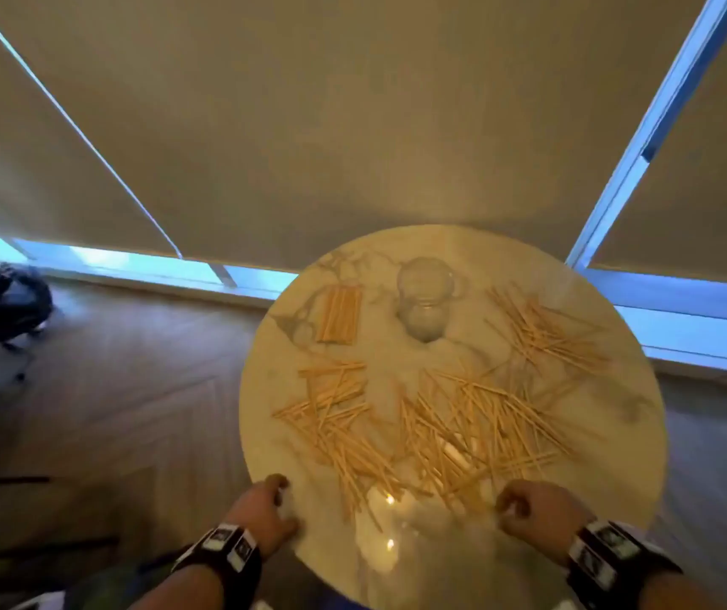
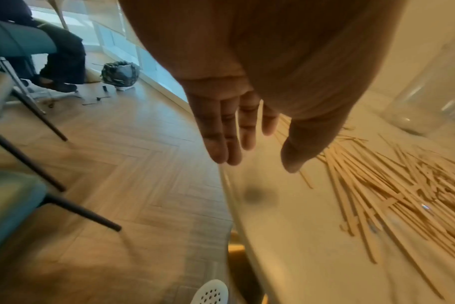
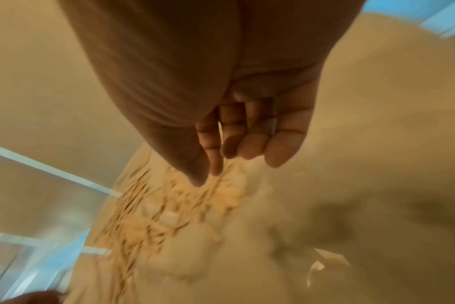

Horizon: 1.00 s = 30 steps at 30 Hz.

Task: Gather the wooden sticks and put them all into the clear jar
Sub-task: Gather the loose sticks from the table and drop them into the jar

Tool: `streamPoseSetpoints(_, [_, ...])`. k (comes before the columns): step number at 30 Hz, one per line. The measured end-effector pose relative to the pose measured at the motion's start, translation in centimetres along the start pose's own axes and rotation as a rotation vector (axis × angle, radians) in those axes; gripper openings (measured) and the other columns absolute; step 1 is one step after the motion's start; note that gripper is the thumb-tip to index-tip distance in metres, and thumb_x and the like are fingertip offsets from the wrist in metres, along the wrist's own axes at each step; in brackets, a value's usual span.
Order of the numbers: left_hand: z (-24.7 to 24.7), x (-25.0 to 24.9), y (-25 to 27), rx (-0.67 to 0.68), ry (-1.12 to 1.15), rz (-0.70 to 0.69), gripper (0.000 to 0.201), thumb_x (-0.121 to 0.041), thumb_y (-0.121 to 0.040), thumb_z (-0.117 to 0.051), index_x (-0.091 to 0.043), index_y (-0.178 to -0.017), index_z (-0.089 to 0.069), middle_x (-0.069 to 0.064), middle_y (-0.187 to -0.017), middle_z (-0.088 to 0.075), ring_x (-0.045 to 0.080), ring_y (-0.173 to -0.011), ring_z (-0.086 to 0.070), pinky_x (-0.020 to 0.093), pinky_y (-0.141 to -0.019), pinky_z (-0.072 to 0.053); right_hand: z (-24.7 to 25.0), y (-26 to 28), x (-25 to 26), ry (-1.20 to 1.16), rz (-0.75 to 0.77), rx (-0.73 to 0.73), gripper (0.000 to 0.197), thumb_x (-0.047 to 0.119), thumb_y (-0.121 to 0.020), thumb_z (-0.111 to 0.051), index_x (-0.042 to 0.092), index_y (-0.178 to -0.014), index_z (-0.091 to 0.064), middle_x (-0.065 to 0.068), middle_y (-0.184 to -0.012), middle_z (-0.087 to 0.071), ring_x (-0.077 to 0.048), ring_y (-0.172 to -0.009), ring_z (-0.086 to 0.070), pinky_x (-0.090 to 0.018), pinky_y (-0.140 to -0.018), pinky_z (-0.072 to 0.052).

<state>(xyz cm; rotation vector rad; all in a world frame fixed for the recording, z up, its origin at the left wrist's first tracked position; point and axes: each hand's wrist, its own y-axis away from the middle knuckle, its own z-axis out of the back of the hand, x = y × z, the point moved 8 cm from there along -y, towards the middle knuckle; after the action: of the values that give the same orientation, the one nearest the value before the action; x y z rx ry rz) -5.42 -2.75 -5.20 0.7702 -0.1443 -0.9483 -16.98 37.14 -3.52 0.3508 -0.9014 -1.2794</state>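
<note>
From the head view, a round table [image 1: 630,433] with a pale marble top stands on a wood floor. Lots of wooden sticks [image 1: 441,420] lie scattered over the near and right parts of the top. A tidy bundle of sticks [image 1: 339,315] lies at the far left. The clear jar [image 1: 423,306] stands at the far middle, between the bundle and the right-hand sticks, apart from both hands. The left hand [image 1: 265,506] sits at the near left edge of the table, and the right hand [image 1: 529,508] sits over the near side, just beside the closest sticks. Both wear a black wrist band. A dark bag [image 1: 12,301] lies on the floor by the window.

From the left wrist view, the left hand's fingers [image 2: 218,127] are straight and hold nothing, hanging over the table edge. Sticks lie to their right.

From the right wrist view, the picture is blurry. The right hand's fingers [image 3: 249,142] are loosely bent with nothing in them, above the sticks.
</note>
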Motion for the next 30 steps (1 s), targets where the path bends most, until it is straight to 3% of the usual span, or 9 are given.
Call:
streamPoseSetpoints(4, [1.6,-3.0,-3.2,-0.087,-0.047,-0.111,0.089,-0.043,-0.074,-0.076,-0.029,-0.151,-0.036,0.001,-0.150,-0.040,0.026,-0.131,-0.050,0.038,-0.110,-0.045,-1.9,-3.9,8.4,0.026,0.158,0.005,0.019,0.042,-0.086,-0.067,0.039,-0.104,-0.064,0.017,-0.101,-0.059,-0.007,-0.098,-0.062,-0.020,-0.080,-0.046])
streamPoseSetpoints(7, [1.7,-4.7,-5.2,-0.085,-0.164,-0.197,0.094,-0.041,-0.075,-0.076,-0.033,-0.154,-0.027,0.002,-0.156,-0.027,0.030,-0.138,-0.038,0.044,-0.111,-0.044,-4.4,-6.2,13.5,0.097,0.222,0.011,0.052,0.053,-0.085,-0.069,0.035,-0.131,-0.054,0.010,-0.127,-0.052,-0.016,-0.119,-0.054,-0.031,-0.100,-0.046])
streamPoseSetpoints(11, [1.3,-6.6,-7.5,-0.049,-0.171,-0.283,0.083,-0.034,-0.082,-0.070,-0.030,-0.154,-0.028,0.005,-0.150,-0.029,0.032,-0.132,-0.044,0.044,-0.107,-0.047,-6.7,-9.0,17.5,0.173,0.192,0.003,0.082,0.063,-0.078,-0.072,0.029,-0.144,-0.037,0.001,-0.143,-0.040,-0.025,-0.130,-0.043,-0.043,-0.108,-0.044])
streamPoseSetpoints(16, [1.3,-7.4,-9.5,0.025,-0.114,-0.402,0.072,-0.034,-0.090,-0.065,-0.026,-0.154,-0.034,0.001,-0.150,-0.035,0.027,-0.131,-0.050,0.037,-0.106,-0.047,-6.0,-11.7,18.9,0.184,0.209,-0.115,0.046,0.035,-0.096,-0.057,0.029,-0.141,-0.046,0.002,-0.142,-0.048,-0.022,-0.128,-0.047,-0.037,-0.108,-0.043])
streamPoseSetpoints(20, [3.6,-6.5,-10.7,-0.005,-0.128,-0.513,0.076,-0.038,-0.085,-0.068,-0.033,-0.152,-0.034,-0.003,-0.150,-0.035,0.025,-0.135,-0.043,0.040,-0.108,-0.046,-3.8,-12.5,18.5,0.244,0.224,-0.169,0.036,0.034,-0.099,-0.052,0.030,-0.135,-0.057,0.004,-0.134,-0.057,-0.022,-0.123,-0.050,-0.036,-0.104,-0.045])
streamPoseSetpoints(22, [4.8,-5.9,-11.3,-0.042,-0.181,-0.519,0.083,-0.039,-0.082,-0.070,-0.033,-0.154,-0.029,-0.002,-0.150,-0.031,0.026,-0.135,-0.038,0.039,-0.109,-0.045,-2.9,-12.2,18.5,0.293,0.222,-0.226,0.045,0.050,-0.095,-0.055,0.030,-0.135,-0.057,0.004,-0.135,-0.055,-0.023,-0.125,-0.049,-0.038,-0.104,-0.046])
streamPoseSetpoints(26, [4.8,-6.2,-12.3,-0.019,-0.229,-0.514,0.077,-0.042,-0.083,-0.066,-0.032,-0.151,-0.030,0.000,-0.144,-0.033,0.027,-0.130,-0.042,0.041,-0.103,-0.050,-4.3,-11.5,18.7,0.331,0.053,-0.192,0.096,0.088,-0.069,-0.056,0.031,-0.145,-0.042,0.002,-0.150,-0.038,-0.026,-0.137,-0.038,-0.048,-0.109,-0.044])
streamPoseSetpoints(28, [4.2,-7.2,-12.3,-0.024,-0.225,-0.535,0.062,-0.040,-0.087,-0.060,-0.030,-0.145,-0.039,0.000,-0.140,-0.038,0.026,-0.125,-0.047,0.041,-0.096,-0.053,-5.4,-11.3,19.1,0.350,0.018,-0.160,0.100,0.083,-0.069,-0.062,0.028,-0.149,-0.035,0.000,-0.156,-0.031,-0.027,-0.143,-0.031,-0.050,-0.114,-0.037])
streamPoseSetpoints(30, [3.7,-8.2,-12.4,-0.020,-0.194,-0.549,0.051,-0.038,-0.089,-0.057,-0.029,-0.138,-0.047,-0.001,-0.137,-0.042,0.025,-0.121,-0.052,0.042,-0.093,-0.055,-5.6,-11.4,19.5,0.348,0.031,-0.182,0.089,0.071,-0.078,-0.065,0.026,-0.148,-0.036,0.000,-0.156,-0.032,-0.028,-0.143,-0.031,-0.049,-0.115,-0.035])
